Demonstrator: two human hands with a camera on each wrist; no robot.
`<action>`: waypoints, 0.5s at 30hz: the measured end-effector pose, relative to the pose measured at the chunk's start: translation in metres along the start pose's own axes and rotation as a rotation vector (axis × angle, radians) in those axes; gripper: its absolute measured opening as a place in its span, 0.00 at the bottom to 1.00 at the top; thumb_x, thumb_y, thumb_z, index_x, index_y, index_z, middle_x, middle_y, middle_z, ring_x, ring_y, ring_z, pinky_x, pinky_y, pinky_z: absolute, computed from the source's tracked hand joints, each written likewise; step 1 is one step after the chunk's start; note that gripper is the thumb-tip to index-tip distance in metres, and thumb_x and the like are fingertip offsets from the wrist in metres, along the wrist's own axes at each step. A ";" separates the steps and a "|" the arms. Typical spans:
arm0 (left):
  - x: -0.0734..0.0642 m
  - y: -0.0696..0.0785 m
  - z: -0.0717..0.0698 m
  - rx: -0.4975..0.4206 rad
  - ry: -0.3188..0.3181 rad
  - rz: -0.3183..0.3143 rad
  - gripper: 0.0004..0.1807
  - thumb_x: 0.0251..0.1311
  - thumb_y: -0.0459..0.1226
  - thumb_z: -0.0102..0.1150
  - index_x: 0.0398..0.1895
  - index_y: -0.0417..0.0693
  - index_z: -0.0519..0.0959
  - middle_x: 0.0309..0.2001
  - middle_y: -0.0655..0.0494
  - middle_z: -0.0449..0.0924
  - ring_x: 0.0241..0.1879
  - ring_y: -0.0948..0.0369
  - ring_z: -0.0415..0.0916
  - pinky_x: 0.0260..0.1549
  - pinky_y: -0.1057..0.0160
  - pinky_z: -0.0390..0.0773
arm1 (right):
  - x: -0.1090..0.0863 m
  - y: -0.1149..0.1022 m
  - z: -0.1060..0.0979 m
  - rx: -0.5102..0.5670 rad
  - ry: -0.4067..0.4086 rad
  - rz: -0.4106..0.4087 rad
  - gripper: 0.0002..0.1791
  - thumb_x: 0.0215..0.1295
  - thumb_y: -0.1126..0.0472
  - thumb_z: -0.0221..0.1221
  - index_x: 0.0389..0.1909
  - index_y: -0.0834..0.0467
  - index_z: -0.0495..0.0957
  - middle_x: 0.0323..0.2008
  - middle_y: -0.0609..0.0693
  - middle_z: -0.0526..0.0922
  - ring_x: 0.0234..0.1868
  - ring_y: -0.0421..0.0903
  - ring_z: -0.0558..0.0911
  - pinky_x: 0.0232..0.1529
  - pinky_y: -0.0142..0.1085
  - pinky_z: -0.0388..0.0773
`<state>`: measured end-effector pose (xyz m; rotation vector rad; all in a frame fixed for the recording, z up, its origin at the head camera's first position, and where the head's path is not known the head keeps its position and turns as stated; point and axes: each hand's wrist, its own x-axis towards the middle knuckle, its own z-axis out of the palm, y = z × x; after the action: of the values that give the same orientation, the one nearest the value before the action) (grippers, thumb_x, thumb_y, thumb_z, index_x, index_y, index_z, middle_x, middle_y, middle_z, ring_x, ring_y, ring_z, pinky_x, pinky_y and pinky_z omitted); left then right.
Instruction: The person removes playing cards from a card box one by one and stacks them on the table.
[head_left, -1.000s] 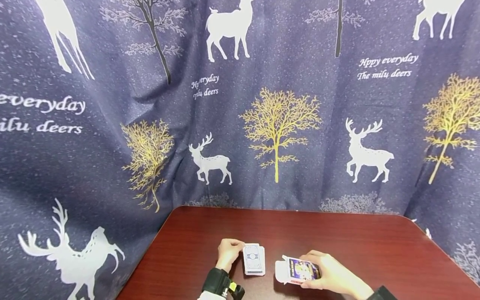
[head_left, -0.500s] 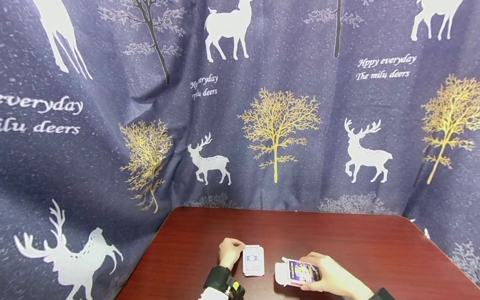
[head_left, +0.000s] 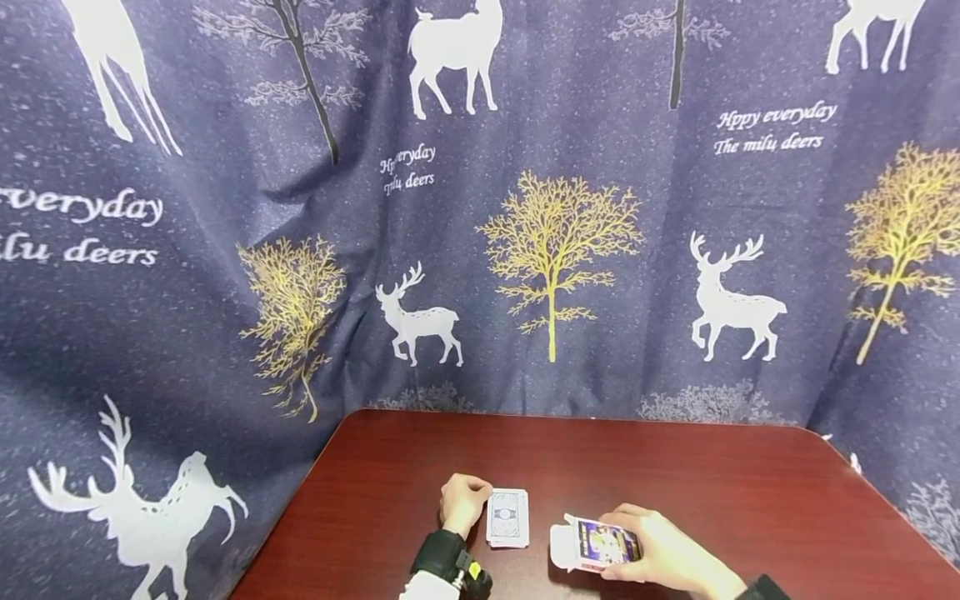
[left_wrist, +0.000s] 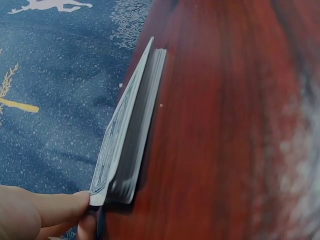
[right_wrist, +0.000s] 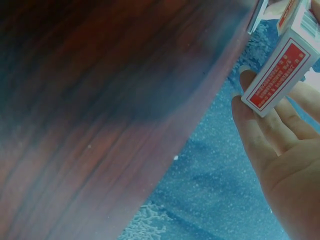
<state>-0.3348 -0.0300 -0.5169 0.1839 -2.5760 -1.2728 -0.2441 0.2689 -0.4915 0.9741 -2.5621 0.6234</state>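
My left hand (head_left: 462, 500) pinches the far left corner of a deck of playing cards (head_left: 507, 518) lying back-up on the table. From the left wrist view, thumb and finger hold a corner of the upper cards (left_wrist: 119, 132), which stand tilted away from the lower stack (left_wrist: 146, 125) with a narrow gap between. To the right of the deck, my right hand (head_left: 663, 550) grips a card box (head_left: 603, 543) by its closed end. The box's white flap (head_left: 562, 545) hangs open toward the deck. Its end panel (right_wrist: 280, 75) is red and white in the right wrist view.
The reddish-brown wooden table (head_left: 585, 454) extends beyond both hands. A blue curtain (head_left: 600, 275) with deer and trees hangs behind its far edge. A strapped device (head_left: 450, 562) sits on the left wrist.
The upper cards, offset to the left on the deck a second ago, now line up more with the stack in the head view. The right hand and box stay in place.
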 end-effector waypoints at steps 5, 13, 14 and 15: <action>-0.004 0.001 0.001 -0.002 0.013 0.010 0.03 0.46 0.36 0.66 0.20 0.52 0.86 0.28 0.55 0.86 0.32 0.51 0.82 0.28 0.53 0.75 | -0.001 0.000 0.000 -0.001 -0.002 -0.009 0.28 0.49 0.38 0.69 0.47 0.49 0.81 0.40 0.36 0.79 0.37 0.27 0.73 0.33 0.26 0.72; -0.006 0.005 0.002 -0.011 0.016 -0.004 0.03 0.47 0.36 0.65 0.20 0.53 0.86 0.29 0.54 0.86 0.30 0.52 0.81 0.26 0.53 0.74 | -0.002 0.002 0.001 0.003 0.000 0.010 0.27 0.49 0.37 0.69 0.47 0.48 0.81 0.39 0.35 0.78 0.37 0.27 0.72 0.33 0.25 0.72; -0.006 0.006 0.001 -0.011 0.016 -0.003 0.03 0.47 0.36 0.65 0.20 0.52 0.86 0.29 0.54 0.86 0.30 0.52 0.81 0.26 0.53 0.74 | -0.002 0.002 0.001 0.002 0.000 0.010 0.27 0.49 0.37 0.69 0.46 0.49 0.81 0.39 0.35 0.78 0.37 0.27 0.72 0.33 0.25 0.72; -0.006 0.006 0.001 -0.012 0.016 -0.005 0.03 0.47 0.36 0.65 0.20 0.52 0.86 0.28 0.54 0.86 0.30 0.52 0.81 0.26 0.53 0.74 | -0.002 0.002 0.001 -0.001 0.001 0.013 0.27 0.49 0.37 0.69 0.46 0.48 0.81 0.39 0.34 0.78 0.37 0.27 0.72 0.34 0.25 0.72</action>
<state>-0.3298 -0.0243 -0.5141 0.1977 -2.5561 -1.2827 -0.2442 0.2704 -0.4937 0.9575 -2.5694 0.6254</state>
